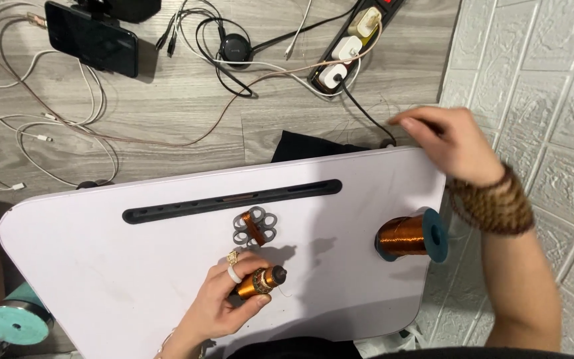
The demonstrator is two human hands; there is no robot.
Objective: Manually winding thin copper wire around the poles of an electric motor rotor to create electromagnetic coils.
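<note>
The left hand (224,302) rests on the white desk (101,266), its fingers (244,279) closed around a small coil (260,281) wound with copper wire, held just above the surface near the front edge. Just beyond it lies a grey flower-shaped plastic piece (255,228) with a strip of copper across it. The right hand (450,143) reaches past the far right corner of the desk, fingers loosely curled and holding nothing that shows. A large spool of copper wire (410,236) with teal ends lies on its side near the right edge, close under that forearm. A power strip (357,36) and tangled cables (48,119) cover the floor beyond. The risks look plain: the forearm could nudge the spool, which would roll off the edge, and any thin wire running from spool to coil, too fine to see here, could snag or snap if pulled.
</note>
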